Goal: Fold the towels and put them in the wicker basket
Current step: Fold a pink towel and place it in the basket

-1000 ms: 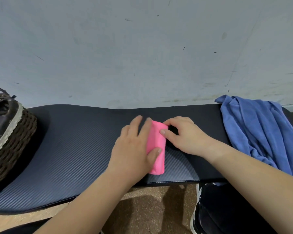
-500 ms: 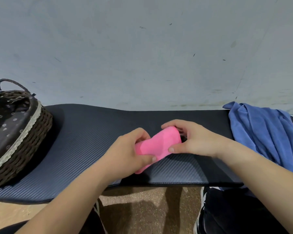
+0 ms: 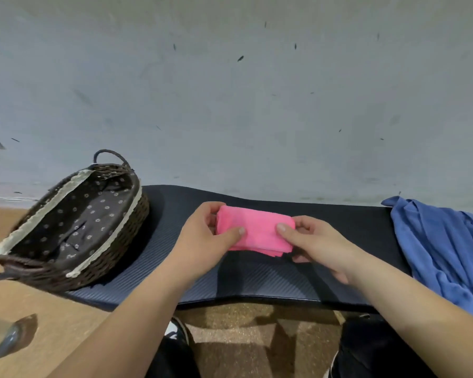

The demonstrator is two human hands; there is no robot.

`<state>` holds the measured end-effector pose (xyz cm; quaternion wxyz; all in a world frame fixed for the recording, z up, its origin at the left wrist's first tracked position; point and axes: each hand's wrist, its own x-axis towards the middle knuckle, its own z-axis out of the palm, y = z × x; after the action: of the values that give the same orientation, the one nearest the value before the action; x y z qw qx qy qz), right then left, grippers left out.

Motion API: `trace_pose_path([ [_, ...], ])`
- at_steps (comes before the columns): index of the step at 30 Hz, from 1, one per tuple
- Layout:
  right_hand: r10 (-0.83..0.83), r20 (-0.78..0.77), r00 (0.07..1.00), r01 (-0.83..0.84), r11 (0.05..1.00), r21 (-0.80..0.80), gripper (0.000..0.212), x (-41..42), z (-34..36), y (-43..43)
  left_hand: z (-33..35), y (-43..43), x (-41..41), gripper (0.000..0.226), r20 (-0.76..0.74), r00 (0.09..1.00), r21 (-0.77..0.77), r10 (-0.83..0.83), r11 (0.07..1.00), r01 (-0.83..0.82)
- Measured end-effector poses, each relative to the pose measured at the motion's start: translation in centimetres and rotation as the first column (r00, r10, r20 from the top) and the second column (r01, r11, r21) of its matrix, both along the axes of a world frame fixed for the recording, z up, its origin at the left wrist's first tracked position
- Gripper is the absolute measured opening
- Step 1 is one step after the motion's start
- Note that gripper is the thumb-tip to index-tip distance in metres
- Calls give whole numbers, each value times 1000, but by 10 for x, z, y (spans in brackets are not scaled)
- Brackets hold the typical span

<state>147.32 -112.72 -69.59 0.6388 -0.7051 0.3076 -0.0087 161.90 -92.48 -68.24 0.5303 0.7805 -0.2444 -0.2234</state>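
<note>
A small pink towel (image 3: 258,230), folded into a compact rectangle, is held just above the dark mat (image 3: 260,279). My left hand (image 3: 205,238) grips its left end, thumb on top. My right hand (image 3: 314,246) pinches its right end. To the left stands the dark wicker basket (image 3: 126,227) with a flowered brown lining; no towel shows inside it. A crumpled blue towel (image 3: 443,249) lies on the mat's right end.
The mat lies along a grey wall (image 3: 230,105). Wooden floor (image 3: 52,317) shows at the left and speckled floor under the mat's front edge. My dark trousers and shoes (image 3: 175,334) are below. A grey object (image 3: 6,339) sits at the lower left.
The pink towel was pressed flat on the mat, then lifted by both hands and turned lengthwise. The view has swung left, bringing the whole basket into sight.
</note>
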Motion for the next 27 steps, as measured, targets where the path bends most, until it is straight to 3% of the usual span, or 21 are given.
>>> trace_pose_path([
  [5, -111, -59, 992, 106, 991, -75, 37, 36, 30, 45, 29, 56, 30, 49, 169, 973, 9, 158, 987, -161],
  [9, -22, -20, 1000, 21, 999, -36, 30, 83, 61, 87, 50, 104, 73, 47, 257, 904, -13, 341, 937, -350],
  [14, 109, 11, 994, -108, 993, -48, 31, 152, 84, 144, 62, 146, 124, 44, 266, 812, -43, 520, 847, -529],
  [21, 216, 0, 976, -215, 970, -116, 20, 221, 85, 189, 40, 175, 192, 54, 307, 799, 180, 517, 793, -582],
  [27, 185, -31, 982, -187, 979, -86, 13, 247, 62, 175, 32, 168, 253, 51, 289, 765, 101, 575, 776, -622],
])
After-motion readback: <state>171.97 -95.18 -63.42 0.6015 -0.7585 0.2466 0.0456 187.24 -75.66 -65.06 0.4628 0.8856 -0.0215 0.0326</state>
